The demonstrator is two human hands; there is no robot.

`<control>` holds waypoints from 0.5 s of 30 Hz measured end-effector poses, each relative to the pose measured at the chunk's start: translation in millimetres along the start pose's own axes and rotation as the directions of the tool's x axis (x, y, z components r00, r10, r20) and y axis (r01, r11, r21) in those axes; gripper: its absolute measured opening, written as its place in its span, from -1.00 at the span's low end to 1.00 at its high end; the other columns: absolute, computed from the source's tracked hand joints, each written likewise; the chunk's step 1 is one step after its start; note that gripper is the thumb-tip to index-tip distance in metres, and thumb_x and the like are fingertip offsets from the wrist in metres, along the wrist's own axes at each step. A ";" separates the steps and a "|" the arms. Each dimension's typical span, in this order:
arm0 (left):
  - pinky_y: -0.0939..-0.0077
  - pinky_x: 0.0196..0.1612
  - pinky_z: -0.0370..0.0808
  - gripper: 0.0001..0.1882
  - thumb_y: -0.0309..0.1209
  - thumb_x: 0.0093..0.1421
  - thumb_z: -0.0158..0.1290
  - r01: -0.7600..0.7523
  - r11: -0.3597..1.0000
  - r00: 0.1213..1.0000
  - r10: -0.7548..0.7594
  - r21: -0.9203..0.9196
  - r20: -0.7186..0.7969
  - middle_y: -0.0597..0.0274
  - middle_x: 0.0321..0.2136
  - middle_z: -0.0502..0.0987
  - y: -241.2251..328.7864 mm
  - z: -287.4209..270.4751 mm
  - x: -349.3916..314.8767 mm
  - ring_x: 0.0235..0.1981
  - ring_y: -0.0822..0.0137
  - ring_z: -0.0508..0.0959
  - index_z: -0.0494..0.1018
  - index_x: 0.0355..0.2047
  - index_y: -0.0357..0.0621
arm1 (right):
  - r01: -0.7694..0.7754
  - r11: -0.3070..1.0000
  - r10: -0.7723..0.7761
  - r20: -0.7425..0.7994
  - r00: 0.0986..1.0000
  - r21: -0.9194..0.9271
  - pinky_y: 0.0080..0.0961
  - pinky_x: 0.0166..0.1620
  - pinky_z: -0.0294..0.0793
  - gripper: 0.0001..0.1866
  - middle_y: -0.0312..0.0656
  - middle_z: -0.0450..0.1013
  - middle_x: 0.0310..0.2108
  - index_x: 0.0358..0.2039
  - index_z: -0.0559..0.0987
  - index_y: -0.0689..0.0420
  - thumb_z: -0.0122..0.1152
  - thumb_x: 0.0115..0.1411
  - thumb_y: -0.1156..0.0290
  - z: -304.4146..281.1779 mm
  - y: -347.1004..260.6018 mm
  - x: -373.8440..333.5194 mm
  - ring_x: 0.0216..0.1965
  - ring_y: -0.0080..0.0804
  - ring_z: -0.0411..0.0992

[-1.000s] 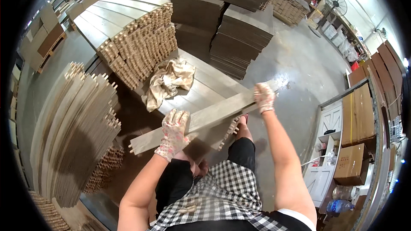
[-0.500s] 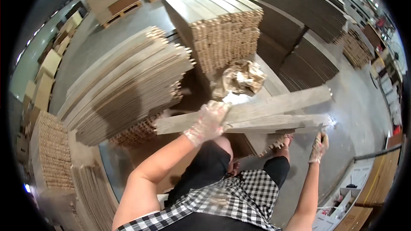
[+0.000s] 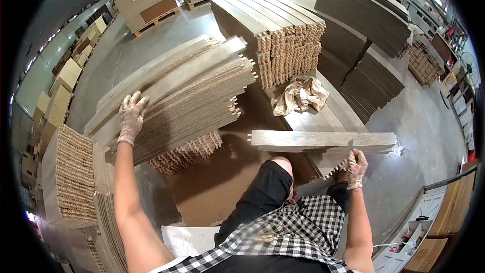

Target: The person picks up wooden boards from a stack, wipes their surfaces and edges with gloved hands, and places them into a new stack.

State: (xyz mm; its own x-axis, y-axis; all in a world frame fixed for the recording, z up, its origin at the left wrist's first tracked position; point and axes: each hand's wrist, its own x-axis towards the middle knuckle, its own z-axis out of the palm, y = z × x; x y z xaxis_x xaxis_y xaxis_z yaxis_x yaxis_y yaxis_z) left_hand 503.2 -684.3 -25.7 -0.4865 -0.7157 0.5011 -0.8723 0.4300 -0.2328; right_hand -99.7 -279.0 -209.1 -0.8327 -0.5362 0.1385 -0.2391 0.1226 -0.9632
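Note:
My left hand, in a patterned work glove, rests with fingers spread on the near left end of a grey plank lying on top of the left stack. My gloved right hand is closed around a small tool with a thin grey blade, apparently a scraper, its tip pointing up. That blade stands against the front of a short pile of grey planks lying crosswise before my knees. Short wooden pegs stick out of the plank ends.
A tall stack of planks stands ahead, with crumpled brown paper beside it on a grey surface. Darker board stacks rise at the right. More planks stand at the left. Below the left stack lies brown cardboard.
My left hand has gone from the crosswise planks to the left stack, and one plank has left the crosswise pile. My right hand has shifted left along the planks, still with the scraper.

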 end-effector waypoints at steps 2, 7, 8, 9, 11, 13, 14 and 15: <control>0.17 0.26 0.22 -0.52 -0.41 0.16 0.13 0.070 0.996 0.997 -0.072 -0.046 -0.033 0.30 0.20 0.34 -11.2 36.7 6.3 0.23 0.07 0.26 0.43 0.11 0.25 | 0.010 1.000 -0.010 -0.017 1.000 -0.012 -0.61 -0.24 0.41 -0.86 -0.33 0.50 -0.43 -0.25 0.58 0.25 0.18 0.21 0.47 -5.8 3.9 -4.1 -0.39 -0.60 0.39; 0.17 0.30 0.14 -0.55 -0.36 0.21 0.06 0.200 0.979 0.970 -0.194 0.029 -0.144 0.28 0.23 0.30 -10.3 58.1 -3.9 0.24 0.09 0.25 0.41 0.14 0.18 | 0.095 0.936 -0.110 -0.028 0.994 -0.339 -0.55 -0.23 0.42 -0.84 -0.20 0.49 -0.45 -0.25 0.58 0.22 0.23 0.16 0.45 -17.2 -0.9 -15.2 -0.38 -0.49 0.44; 0.17 0.29 0.15 -0.52 -0.33 0.20 0.08 0.217 0.974 0.966 -0.205 0.064 -0.156 0.29 0.24 0.28 0.4 68.1 -7.5 0.24 0.10 0.25 0.38 0.16 0.19 | 0.123 0.939 -0.134 -0.013 0.991 -0.320 -0.53 -0.23 0.43 -0.84 -0.16 0.49 -0.45 -0.25 0.58 0.21 0.22 0.16 0.45 -13.6 -3.5 -15.6 -0.38 -0.45 0.45; 0.17 0.28 0.16 -0.48 -0.30 0.18 0.10 0.234 0.967 0.961 -0.214 0.100 -0.176 0.30 0.25 0.26 13.1 74.7 -5.6 0.23 0.11 0.26 0.35 0.18 0.21 | 0.127 0.950 -0.130 0.008 0.991 -0.285 -0.52 -0.24 0.43 -0.84 -0.18 0.51 -0.44 -0.26 0.58 0.24 0.22 0.16 0.45 -15.0 12.1 -8.9 -0.39 -0.45 0.45; 0.17 0.24 0.20 -0.44 -0.26 0.16 0.13 0.265 0.952 0.960 -0.247 0.150 -0.132 0.30 0.23 0.27 36.1 71.0 3.4 0.21 0.13 0.28 0.32 0.20 0.23 | 0.126 0.962 -0.110 0.078 0.991 -0.243 -0.54 -0.24 0.43 -0.85 -0.22 0.52 -0.42 -0.26 0.58 0.25 0.21 0.18 0.46 -6.0 -0.9 -6.2 -0.38 -0.49 0.45; 0.17 0.21 0.24 -0.41 -0.24 0.14 0.15 0.256 0.955 0.966 -0.245 0.151 -0.085 0.31 0.21 0.30 39.8 56.0 12.9 0.18 0.14 0.31 0.31 0.21 0.25 | 0.089 0.977 -0.070 0.099 0.993 -0.193 -0.59 -0.26 0.40 -0.85 -0.32 0.49 -0.44 -0.25 0.58 0.24 0.18 0.21 0.45 6.7 -8.5 -8.5 -0.39 -0.59 0.39; 0.17 0.20 0.26 -0.40 -0.25 0.13 0.16 0.229 0.967 0.973 -0.224 0.115 -0.051 0.31 0.19 0.31 38.0 49.9 16.1 0.17 0.14 0.32 0.32 0.21 0.25 | 0.070 0.983 -0.051 0.114 0.992 -0.169 -0.62 -0.27 0.39 -0.85 -0.37 0.47 -0.44 -0.25 0.58 0.24 0.17 0.23 0.44 12.3 -9.3 -8.5 -0.39 -0.64 0.36; 0.16 0.18 0.27 -0.40 -0.25 0.12 0.17 0.199 0.977 0.980 -0.198 0.074 -0.019 0.31 0.17 0.33 36.3 45.5 21.1 0.16 0.15 0.33 0.32 0.21 0.26 | 0.051 0.989 -0.034 0.122 0.992 -0.139 -0.61 -0.27 0.40 -0.85 -0.33 0.49 -0.43 -0.25 0.58 0.24 0.18 0.22 0.45 15.9 -8.1 -8.2 -0.38 -0.62 0.39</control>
State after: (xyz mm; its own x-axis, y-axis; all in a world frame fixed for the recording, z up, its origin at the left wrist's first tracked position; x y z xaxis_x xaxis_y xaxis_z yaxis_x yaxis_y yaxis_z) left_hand 459.0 -708.9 -61.5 -0.3034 -0.7761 0.5528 -0.9527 0.2371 -0.1901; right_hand -82.9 -288.8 -206.1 -0.7572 -0.6376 0.1417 -0.3479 0.2100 -0.9137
